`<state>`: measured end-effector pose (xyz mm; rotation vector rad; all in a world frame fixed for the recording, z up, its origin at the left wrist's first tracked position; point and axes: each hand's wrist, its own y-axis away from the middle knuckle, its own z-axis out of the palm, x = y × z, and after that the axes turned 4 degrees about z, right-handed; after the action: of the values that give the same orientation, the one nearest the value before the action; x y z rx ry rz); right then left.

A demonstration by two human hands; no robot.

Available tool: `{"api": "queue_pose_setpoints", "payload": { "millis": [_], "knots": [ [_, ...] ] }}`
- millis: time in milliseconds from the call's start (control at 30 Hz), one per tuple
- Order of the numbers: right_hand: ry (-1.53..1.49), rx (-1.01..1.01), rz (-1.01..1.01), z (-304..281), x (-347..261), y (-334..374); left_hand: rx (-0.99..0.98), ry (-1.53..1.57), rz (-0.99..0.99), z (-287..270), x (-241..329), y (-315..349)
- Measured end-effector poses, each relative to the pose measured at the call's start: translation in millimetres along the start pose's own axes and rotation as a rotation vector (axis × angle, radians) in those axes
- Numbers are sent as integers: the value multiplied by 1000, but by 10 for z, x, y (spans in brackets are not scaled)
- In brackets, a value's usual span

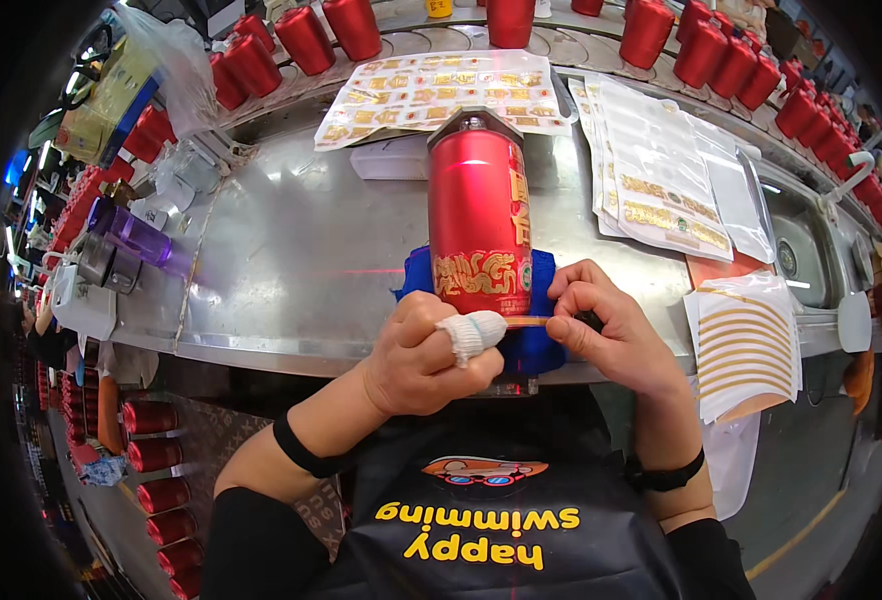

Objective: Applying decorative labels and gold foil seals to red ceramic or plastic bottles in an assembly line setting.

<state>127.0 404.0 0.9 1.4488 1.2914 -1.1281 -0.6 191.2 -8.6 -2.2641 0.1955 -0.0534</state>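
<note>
A shiny red bottle-shaped vessel (471,200) with gold ornament lies on a blue cloth-like support (546,280), its dark-rimmed end pointing away from me. Across its near end runs a thin gold strip (527,321). My left hand (416,350) is closed at the strip's left end, with a white cover (472,337) on one finger; its fingertips are partly hidden. On the other side, my right hand (616,325) pinches the strip's right end between thumb and finger.
Gold-printed sticker sheets (436,90) lie beyond the vessel, with more stacked sheets (661,190) to the right. A sheet of curved gold strips (746,345) is near a sink (796,250). Red vessels (306,40) line the conveyor behind; a purple bottle (131,228) lies left.
</note>
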Motion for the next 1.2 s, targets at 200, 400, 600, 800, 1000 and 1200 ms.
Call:
{"api": "queue_pose_setpoints", "payload": {
  "millis": [200,400,600,800,1000,1200],
  "knots": [
    [-24,-24,-2,-15,8,-46,-66,32,49,-32,-114,-33],
    [25,-48,-12,-72,50,-54,22,-2,-59,-8,-56,105],
    [-17,-27,18,-122,35,40,-117,-67,101,13,-34,-57],
    [-8,-39,-12,-98,69,-5,24,8,-109,56,-13,190],
    [-22,-7,15,-71,50,-63,-95,-54,137,-11,-143,-23],
    [15,-9,-64,-151,76,36,-32,-10,107,59,-25,38]
  ]
}}
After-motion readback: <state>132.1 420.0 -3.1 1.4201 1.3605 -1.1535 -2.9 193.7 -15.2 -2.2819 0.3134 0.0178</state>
